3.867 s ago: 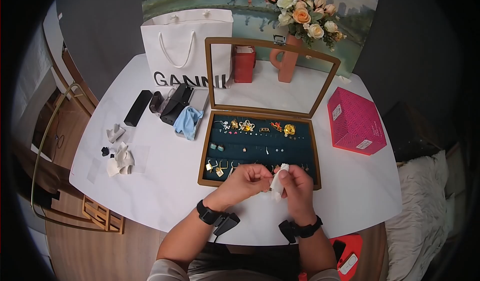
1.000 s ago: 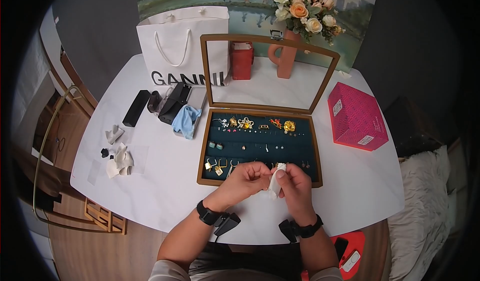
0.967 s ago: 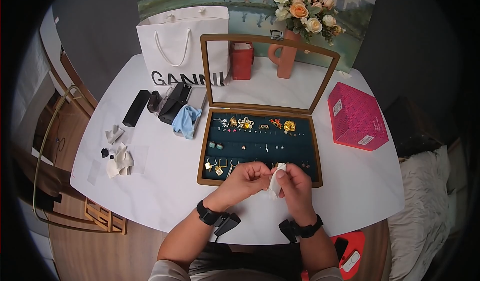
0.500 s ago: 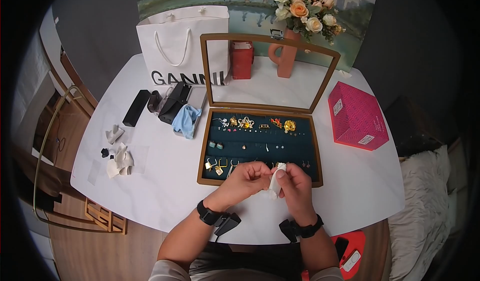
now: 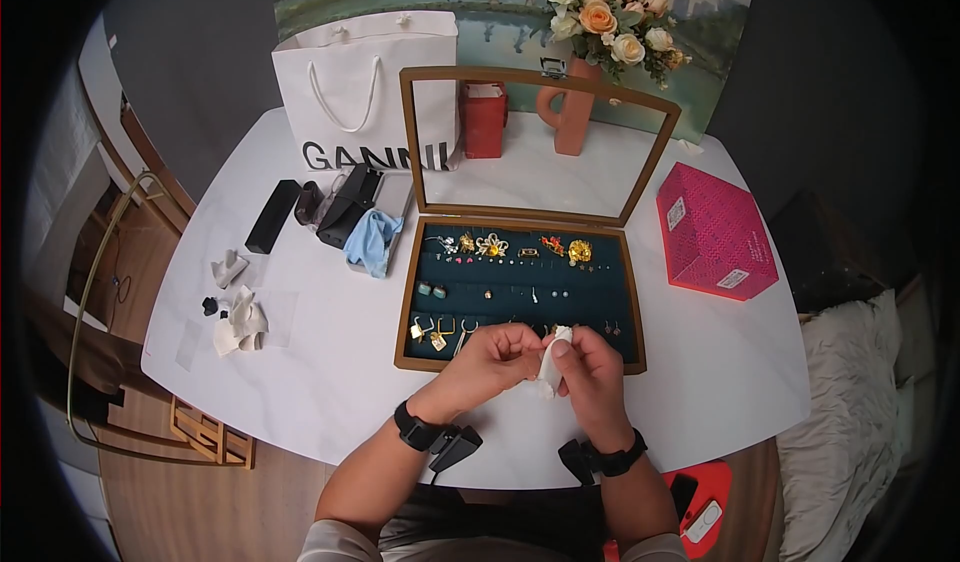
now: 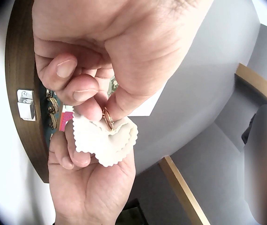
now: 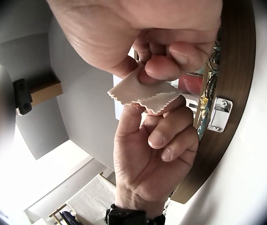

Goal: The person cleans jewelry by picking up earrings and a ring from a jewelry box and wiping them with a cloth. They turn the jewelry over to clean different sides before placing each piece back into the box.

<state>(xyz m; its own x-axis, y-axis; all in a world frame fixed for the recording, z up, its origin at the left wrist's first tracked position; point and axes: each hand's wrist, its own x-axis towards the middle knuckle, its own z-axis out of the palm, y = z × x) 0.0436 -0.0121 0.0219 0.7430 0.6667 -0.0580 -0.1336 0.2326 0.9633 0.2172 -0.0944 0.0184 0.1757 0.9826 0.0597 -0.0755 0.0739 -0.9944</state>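
Close above the front edge of a wooden jewelry box [image 5: 403, 347], both hands meet around a white polishing cloth [image 5: 551, 367] with zigzag edges. My left hand [image 5: 490, 362] pinches a small gold hoop [image 6: 108, 119] between thumb and forefinger; whether it is a ring or an earring I cannot tell. The right hand [image 5: 597, 377] grips the folded cloth, thumb on top, and the cloth's edge lies around the lower part of the hoop. Rows of earrings and brooches [image 5: 491, 250] fill the dark green lining, and the hands cover part of the front row.
The box's glass lid [image 5: 540, 216] stands raised behind. To the left are a blue cloth [image 5: 374, 245], black cases [image 5: 273, 216] and crumpled pale cloths [image 5: 240, 324]. A pink box [image 5: 715, 232] sits at the right; a white paper bag [image 5: 370, 87] and flower vase [image 5: 574, 122] stand at the back.
The head view has shifted slightly since the oldest frame, and the cloth sits a little differently in the right hand. Over the last second both hands have stayed almost still.
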